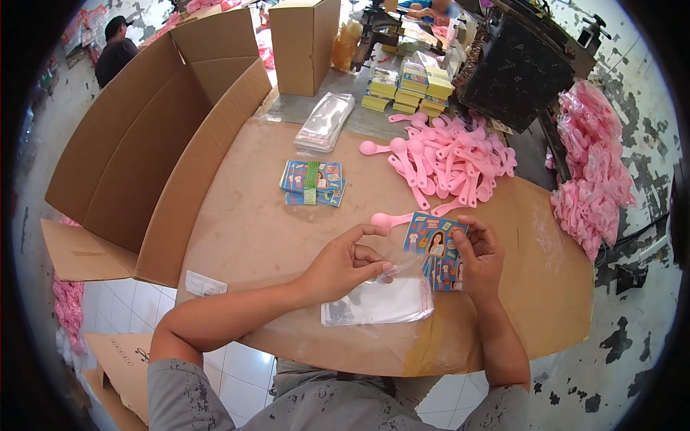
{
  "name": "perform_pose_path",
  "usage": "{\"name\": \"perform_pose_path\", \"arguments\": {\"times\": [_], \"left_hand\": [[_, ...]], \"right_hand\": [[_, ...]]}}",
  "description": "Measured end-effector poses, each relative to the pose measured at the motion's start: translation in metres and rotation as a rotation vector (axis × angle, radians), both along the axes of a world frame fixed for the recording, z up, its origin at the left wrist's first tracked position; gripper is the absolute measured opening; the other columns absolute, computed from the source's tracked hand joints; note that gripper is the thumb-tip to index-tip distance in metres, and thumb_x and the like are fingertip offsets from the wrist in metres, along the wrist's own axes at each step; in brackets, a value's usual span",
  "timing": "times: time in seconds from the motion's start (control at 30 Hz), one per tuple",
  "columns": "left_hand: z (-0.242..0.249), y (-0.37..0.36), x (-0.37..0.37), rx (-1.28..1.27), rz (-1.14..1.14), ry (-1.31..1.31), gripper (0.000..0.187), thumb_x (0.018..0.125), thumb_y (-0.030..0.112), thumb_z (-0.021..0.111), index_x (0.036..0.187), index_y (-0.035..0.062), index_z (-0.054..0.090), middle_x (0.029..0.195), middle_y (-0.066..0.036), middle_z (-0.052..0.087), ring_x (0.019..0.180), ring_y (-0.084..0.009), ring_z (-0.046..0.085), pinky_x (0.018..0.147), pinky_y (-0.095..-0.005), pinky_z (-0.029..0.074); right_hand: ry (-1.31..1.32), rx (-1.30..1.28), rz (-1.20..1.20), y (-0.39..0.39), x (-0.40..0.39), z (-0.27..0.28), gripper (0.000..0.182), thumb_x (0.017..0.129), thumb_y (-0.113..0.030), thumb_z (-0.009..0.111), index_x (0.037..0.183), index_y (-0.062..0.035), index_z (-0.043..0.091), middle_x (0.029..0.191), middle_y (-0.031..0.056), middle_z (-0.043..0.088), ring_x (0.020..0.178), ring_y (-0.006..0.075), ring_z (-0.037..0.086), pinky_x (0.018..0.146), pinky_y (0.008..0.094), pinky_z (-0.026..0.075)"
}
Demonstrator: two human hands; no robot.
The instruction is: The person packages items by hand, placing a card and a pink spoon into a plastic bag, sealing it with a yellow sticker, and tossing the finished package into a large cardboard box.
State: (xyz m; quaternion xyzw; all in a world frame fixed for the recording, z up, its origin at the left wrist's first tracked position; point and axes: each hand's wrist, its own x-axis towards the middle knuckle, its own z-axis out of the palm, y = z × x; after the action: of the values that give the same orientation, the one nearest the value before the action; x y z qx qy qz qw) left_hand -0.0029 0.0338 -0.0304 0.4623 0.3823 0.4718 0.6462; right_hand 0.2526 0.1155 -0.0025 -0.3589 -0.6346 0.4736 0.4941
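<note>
My left hand [348, 262] pinches a thin clear plastic bag [406, 260] between thumb and fingers. Facing it, my right hand [483, 262] grips a blue printed card [424, 233] by its right edge, thumb on the front. The bag's edge overlaps the card's left side. More blue cards [438, 273] show fanned just below it. Under both hands lies a stack of clear plastic bags [377, 307] on the cardboard-covered table. A pink measuring spoon [390, 220] rests just beyond the card, at the edge of a heap of pink spoons [460, 161].
Banded blue cards [311, 183] lie mid-table, with another stack of clear bags [325, 122] behind. Yellow-edged card stacks [411, 86] stand farther back. A large open carton [198, 169] borders the left side. Bagged pink items [589, 165] hang at right. A person [116, 54] is far left.
</note>
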Motion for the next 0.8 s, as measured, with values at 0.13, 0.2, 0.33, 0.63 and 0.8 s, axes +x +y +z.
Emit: {"name": "perform_pose_path", "arguments": {"times": [0.13,0.2,0.33,0.63,0.8], "left_hand": [[0.003,-0.001,0.001,0.013,-0.009,0.028,0.054,0.102,0.006,0.067,0.148,0.0012,0.039,0.102,-0.013,0.078,0.097,-0.0149,0.074,0.083,-0.0272,0.057],[0.004,-0.003,0.003,0.020,-0.002,0.031,0.054,0.102,0.006,0.068,0.149,0.0024,0.041,0.102,-0.014,0.078,0.096,-0.0149,0.075,0.083,-0.0274,0.057],[0.005,-0.009,0.005,0.199,-0.023,0.314,0.054,0.101,0.006,0.068,0.150,0.0044,0.044,0.100,-0.014,0.079,0.095,-0.0157,0.075,0.084,-0.0295,0.058],[0.015,-0.013,0.004,0.134,-0.040,0.239,0.056,0.103,0.005,0.066,0.153,0.0053,0.041,0.101,-0.013,0.079,0.094,-0.0117,0.073,0.086,-0.0286,0.056],[0.019,-0.016,0.004,0.138,-0.057,0.222,0.055,0.104,0.005,0.066,0.153,0.0050,0.041,0.102,-0.013,0.079,0.093,-0.0114,0.072,0.086,-0.0283,0.056]], "right_hand": [[-0.121,0.070,0.090,-0.001,0.007,-0.005,0.020,0.099,-0.002,0.069,0.119,0.0002,0.069,0.100,0.0033,0.071,0.084,0.0080,0.064,0.074,0.0247,0.053],[-0.318,0.309,0.160,0.002,0.008,0.004,0.019,0.099,-0.002,0.069,0.118,0.0003,0.070,0.100,0.0037,0.071,0.085,0.0085,0.065,0.072,0.0253,0.053],[-0.528,0.346,0.264,-0.007,0.003,0.028,0.020,0.098,-0.001,0.070,0.118,0.0004,0.069,0.100,0.0061,0.072,0.086,0.0092,0.067,0.069,0.0260,0.053],[-0.183,0.087,0.138,-0.010,-0.002,0.009,0.026,0.093,-0.006,0.080,0.114,-0.0002,0.066,0.092,0.0069,0.074,0.081,0.0095,0.069,0.069,0.0248,0.055],[-0.188,0.100,0.177,-0.016,-0.013,0.012,0.024,0.092,-0.007,0.082,0.109,0.0001,0.066,0.088,0.0041,0.072,0.076,0.0080,0.066,0.068,0.0235,0.054]]}}
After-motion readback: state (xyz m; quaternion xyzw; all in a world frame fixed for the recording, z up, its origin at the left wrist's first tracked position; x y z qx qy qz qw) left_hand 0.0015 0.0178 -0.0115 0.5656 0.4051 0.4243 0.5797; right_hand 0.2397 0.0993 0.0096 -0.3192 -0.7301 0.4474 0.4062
